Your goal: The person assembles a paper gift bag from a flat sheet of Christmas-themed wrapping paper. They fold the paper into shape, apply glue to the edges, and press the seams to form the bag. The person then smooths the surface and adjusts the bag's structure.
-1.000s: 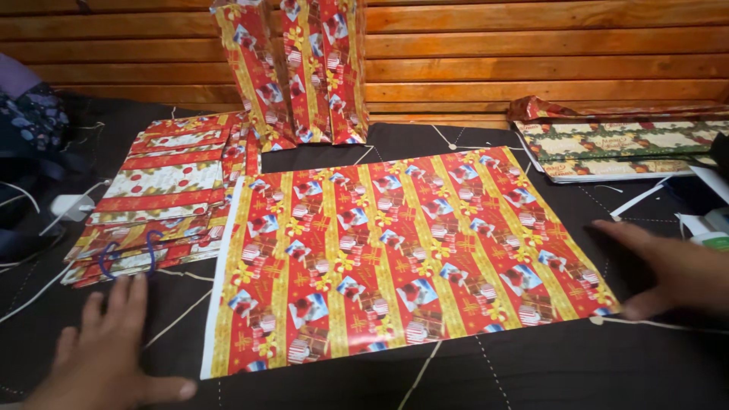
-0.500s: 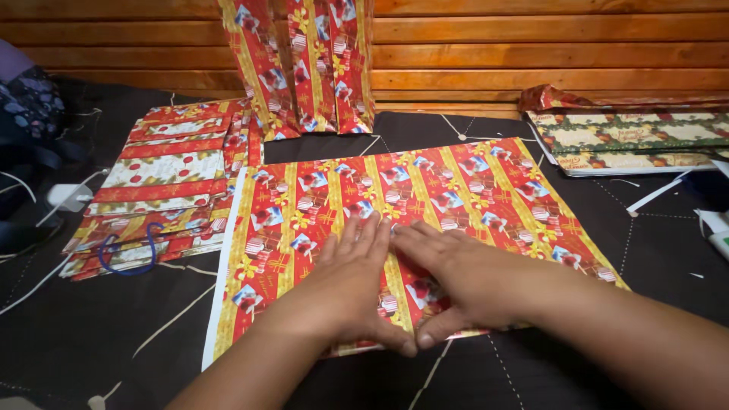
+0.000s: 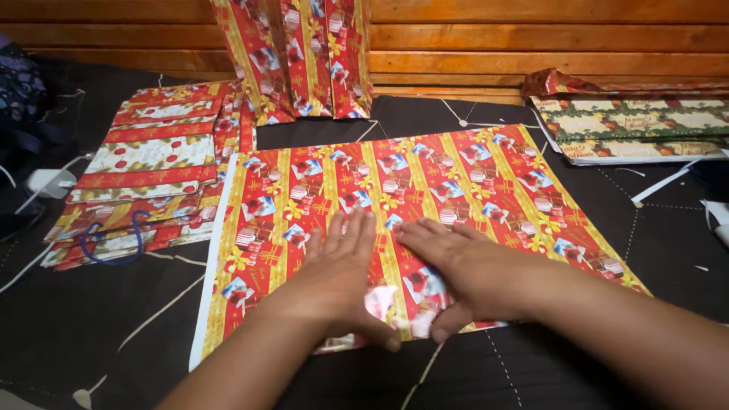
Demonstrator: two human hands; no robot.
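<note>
1. Left of the red-and-gold striped wrapping-paper sheet (image 3: 425,197) I see a stack of flat gift bags (image 3: 144,182).
2. My left hand (image 3: 338,269) lies flat on the sheet's near edge, gripping nothing, pinning it.
3. My right hand (image 3: 456,266) lies beside it, equally flat and empty.

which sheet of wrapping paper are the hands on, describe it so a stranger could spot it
On the dark cloth before the wooden slat wall, it is the big flat sheet in the middle, under the left hand and right hand. Unlike the stack of folded bags beside it, it lies unfolded, red with gold stripes.
</note>
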